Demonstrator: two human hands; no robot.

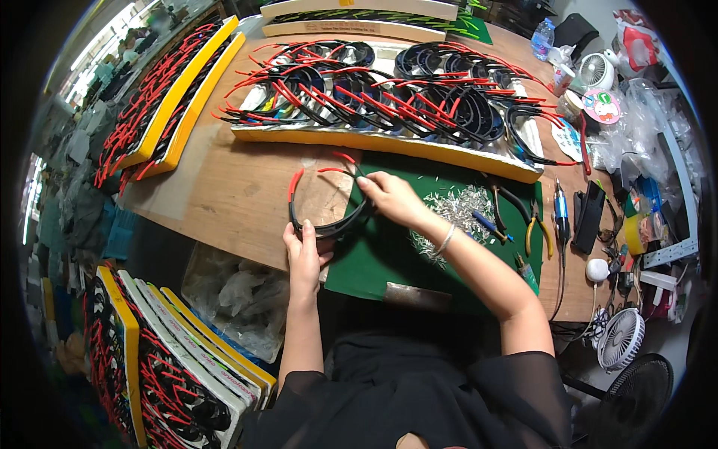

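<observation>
And the right hand [390, 199] covers part of the band [340, 226]! Silver bits [458, 209], too small to tell; black fan [636, 396], cut off below.

Left fingers [308, 233] point upward, gripping; right fingers [372, 184] pinch, elbow [528, 320] bent.

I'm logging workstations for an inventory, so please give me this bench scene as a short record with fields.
Left hand: holds the black and red frame at its lower curve
Right hand: grips the frame's right side
Work surface: green mat on a wooden table
Loose parts: pile of small silvery pieces
Tool: yellow-handled pliers
Beyond the hands: yellow-edged tray
</observation>
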